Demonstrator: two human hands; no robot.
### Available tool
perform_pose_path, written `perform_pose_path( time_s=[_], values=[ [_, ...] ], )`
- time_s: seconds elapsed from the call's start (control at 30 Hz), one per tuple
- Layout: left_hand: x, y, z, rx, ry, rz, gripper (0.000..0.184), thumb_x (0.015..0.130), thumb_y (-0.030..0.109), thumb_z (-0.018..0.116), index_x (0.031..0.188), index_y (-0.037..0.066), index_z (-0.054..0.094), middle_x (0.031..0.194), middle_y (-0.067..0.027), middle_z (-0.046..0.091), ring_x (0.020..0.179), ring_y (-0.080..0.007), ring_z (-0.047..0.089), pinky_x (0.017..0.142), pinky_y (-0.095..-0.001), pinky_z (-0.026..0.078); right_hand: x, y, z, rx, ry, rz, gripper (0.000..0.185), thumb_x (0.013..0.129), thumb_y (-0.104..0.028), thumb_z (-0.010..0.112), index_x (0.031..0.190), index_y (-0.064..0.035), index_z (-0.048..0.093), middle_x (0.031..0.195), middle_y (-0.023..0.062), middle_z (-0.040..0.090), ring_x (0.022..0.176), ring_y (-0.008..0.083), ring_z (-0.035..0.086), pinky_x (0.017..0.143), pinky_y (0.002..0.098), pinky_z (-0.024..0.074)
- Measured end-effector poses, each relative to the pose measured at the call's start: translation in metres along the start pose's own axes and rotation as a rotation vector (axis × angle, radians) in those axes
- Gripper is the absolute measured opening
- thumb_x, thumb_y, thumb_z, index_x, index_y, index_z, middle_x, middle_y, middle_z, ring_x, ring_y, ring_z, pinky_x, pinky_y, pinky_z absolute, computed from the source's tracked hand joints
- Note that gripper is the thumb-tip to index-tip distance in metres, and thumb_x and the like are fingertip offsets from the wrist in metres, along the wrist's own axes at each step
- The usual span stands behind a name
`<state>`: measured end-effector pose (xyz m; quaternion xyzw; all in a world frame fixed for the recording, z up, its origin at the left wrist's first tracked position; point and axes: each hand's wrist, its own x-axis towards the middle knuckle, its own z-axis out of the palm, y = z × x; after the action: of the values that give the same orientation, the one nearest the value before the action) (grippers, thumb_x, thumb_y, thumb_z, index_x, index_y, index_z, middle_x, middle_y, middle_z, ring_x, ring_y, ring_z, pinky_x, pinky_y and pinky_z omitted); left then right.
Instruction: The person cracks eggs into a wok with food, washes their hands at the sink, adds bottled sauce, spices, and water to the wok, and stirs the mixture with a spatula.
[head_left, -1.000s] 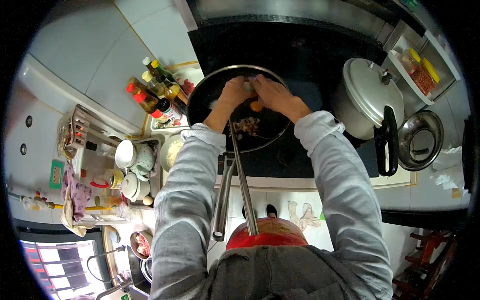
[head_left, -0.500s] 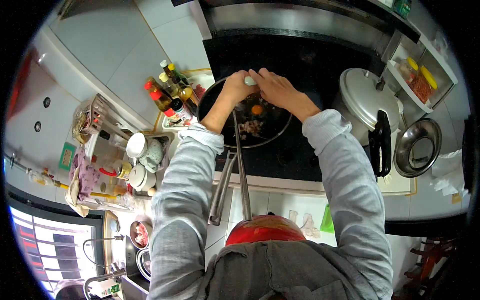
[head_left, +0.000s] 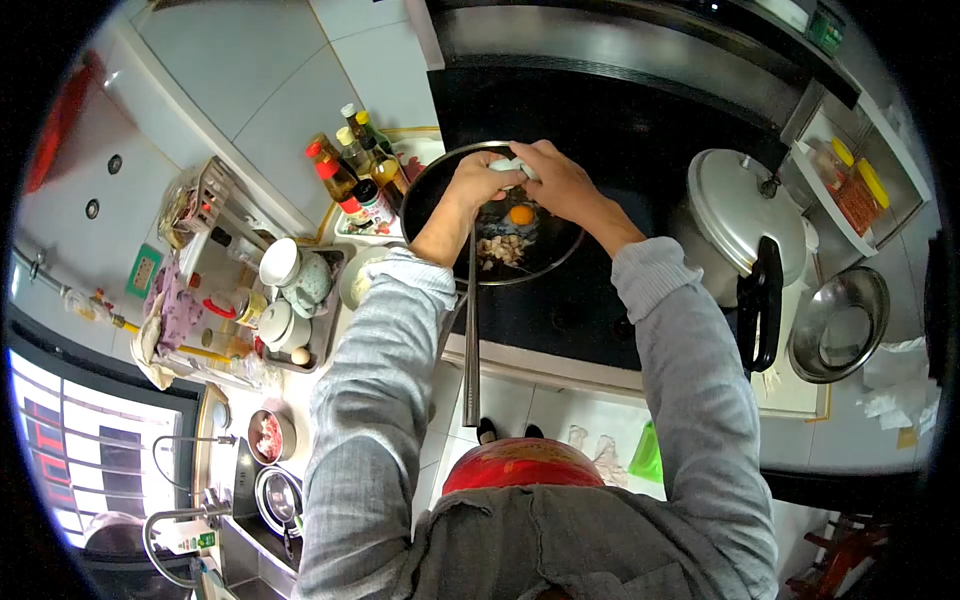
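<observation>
Over the frying pan (head_left: pixel 577 250), my left hand (head_left: pixel 478 185) and my right hand (head_left: pixel 558 182) meet around a pale egg (head_left: pixel 512 170). Fingers of both hands press on its shell, and part of it is hidden by them. Below, an orange yolk (head_left: pixel 521 215) lies in the pan with clear egg white around it. Chopped light-brown pieces of food (head_left: pixel 503 250) sit just in front of the yolk. A long metal utensil (head_left: pixel 472 340) rests in the pan, its handle reaching toward me; its head is hidden.
Sauce bottles (head_left: pixel 340 180) stand left of the pan on a tray. To the right are a pressure cooker (head_left: pixel 735 210) and a metal bowl (head_left: pixel 840 325). A pot of raw meat (head_left: pixel 270 437) stands near the sink at lower left, below crockery and an egg (head_left: pixel 300 356).
The view has shifted slightly. The egg in my hands shows more between my fingers, my hands are a little lower over the pan, and the utensil's handle now points straighter toward me.
</observation>
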<state>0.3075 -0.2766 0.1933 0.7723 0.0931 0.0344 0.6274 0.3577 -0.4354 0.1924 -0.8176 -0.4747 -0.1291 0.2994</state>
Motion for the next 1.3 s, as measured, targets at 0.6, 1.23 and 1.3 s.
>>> perform_pose_path(
  time_s=[0.6, 1.23, 1.3],
  values=[
    [-0.098, 0.020, -0.010, -0.526, 0.185, 0.324, 0.020, 0.078, 0.005, 0.056, 0.097, 0.006, 0.057, 0.091, -0.0038, 0.055, 0.087, -0.0176, 0.056, 0.071, -0.0319, 0.049, 0.023, -0.067, 0.003, 0.533, -0.008, 0.032, 0.039, 0.089, -0.021, 0.049, 0.126, -0.0077, 0.046, 0.125, 0.0107, 0.049, 0.113, 0.0185, 0.048, 0.094, 0.0291, 0.0372],
    [-0.605, -0.017, -0.120, -1.105, 0.968, 0.809, 0.019, 0.079, 0.021, 0.054, 0.090, 0.008, 0.048, 0.076, -0.0066, 0.052, 0.059, -0.0156, 0.049, 0.048, -0.0266, 0.040, -0.151, -0.572, 0.111, 1.788, -0.758, 0.310, 0.046, 0.093, -0.040, 0.036, 0.118, -0.0032, 0.044, 0.096, 0.0032, 0.054, 0.068, 0.0074, 0.045, 0.073, 0.0243, 0.0450],
    [-0.678, -0.027, -0.096, -1.027, 1.463, 0.861, 0.025, 0.075, 0.017, 0.059, 0.095, 0.006, 0.047, 0.079, -0.0070, 0.051, 0.058, -0.0141, 0.050, 0.047, -0.0272, 0.041, -0.207, -0.628, 0.139, 1.780, -0.961, 0.363, 0.042, 0.093, -0.041, 0.037, 0.111, -0.0043, 0.047, 0.095, 0.0033, 0.054, 0.072, 0.0085, 0.049, 0.071, 0.0245, 0.0457]
  ],
)
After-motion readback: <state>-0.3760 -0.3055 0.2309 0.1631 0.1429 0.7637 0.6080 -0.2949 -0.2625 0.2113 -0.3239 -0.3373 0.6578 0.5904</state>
